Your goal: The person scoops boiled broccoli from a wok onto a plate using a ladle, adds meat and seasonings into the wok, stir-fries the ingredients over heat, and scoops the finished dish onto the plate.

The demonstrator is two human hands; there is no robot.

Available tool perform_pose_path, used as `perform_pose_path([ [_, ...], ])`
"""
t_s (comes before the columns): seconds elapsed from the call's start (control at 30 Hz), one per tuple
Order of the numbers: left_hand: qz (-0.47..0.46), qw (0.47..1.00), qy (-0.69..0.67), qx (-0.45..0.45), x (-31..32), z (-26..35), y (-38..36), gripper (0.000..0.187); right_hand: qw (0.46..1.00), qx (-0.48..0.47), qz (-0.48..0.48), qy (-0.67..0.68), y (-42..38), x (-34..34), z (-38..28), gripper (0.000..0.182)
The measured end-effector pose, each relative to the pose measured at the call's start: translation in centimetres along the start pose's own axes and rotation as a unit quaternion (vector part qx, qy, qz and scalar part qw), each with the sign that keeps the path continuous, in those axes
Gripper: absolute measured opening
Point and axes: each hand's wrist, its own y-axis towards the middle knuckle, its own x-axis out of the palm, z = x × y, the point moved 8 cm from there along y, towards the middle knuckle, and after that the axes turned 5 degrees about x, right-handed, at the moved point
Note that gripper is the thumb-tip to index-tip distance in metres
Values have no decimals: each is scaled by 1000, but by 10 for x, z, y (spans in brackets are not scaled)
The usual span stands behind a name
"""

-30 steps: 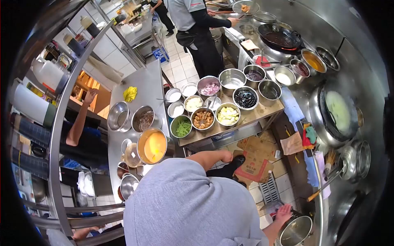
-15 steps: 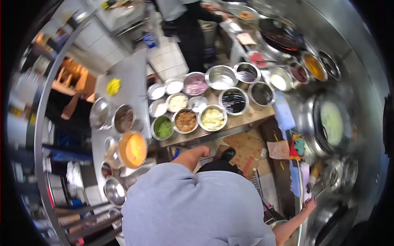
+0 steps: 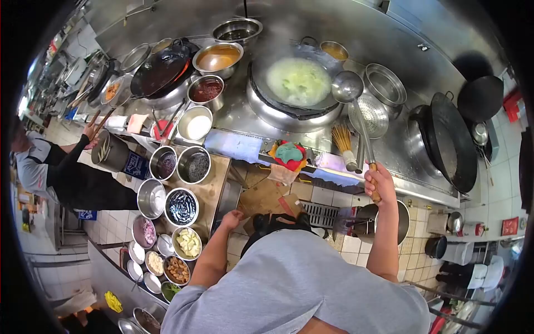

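Note:
My right hand [image 3: 380, 182] is closed round the wooden handle of a ladle [image 3: 362, 125]. The ladle's round bowl is raised near the right rim of a wok [image 3: 260, 83], which holds a steaming pale green liquid [image 3: 299, 80]. A perforated strainer [image 3: 369, 116] lies behind the ladle's shaft. Just left of the shaft is a bamboo brush [image 3: 344, 146]. My left hand [image 3: 231, 219] hangs low beside the prep table, fingers loosely curled, with nothing visible in it. Folded red and green cloths [image 3: 289, 155] sit at the stove's front edge, between my hands.
On the prep table [image 3: 218, 173] at left stand several steel bowls, including dark sauce [image 3: 182, 206] and pale yellow chunks [image 3: 187, 244]. A dark wok [image 3: 451, 143] is at right, another [image 3: 161, 69] at back left. A co-worker [image 3: 61, 167] stands at far left holding long sticks.
My view has swung right from the prep table to the stove. My right hand has come up in front of me with the ladle. My left hand stays low and holds nothing visible.

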Motion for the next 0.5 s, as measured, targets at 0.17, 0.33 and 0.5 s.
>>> perform_pose_path([
  [0.17, 37, 999, -17, -29, 20, 8, 4, 26, 998, 14, -42, -44, 39, 5, -6, 12],
  [0.33, 53, 996, -29, -61, 69, -16, -23, 29, 991, 51, -65, -108, 72, 19, 12, 12],
  [0.5, 49, 995, -41, -75, 119, -23, -78, 30, 982, 119, -144, -20, 91, 51, 24, 13],
])
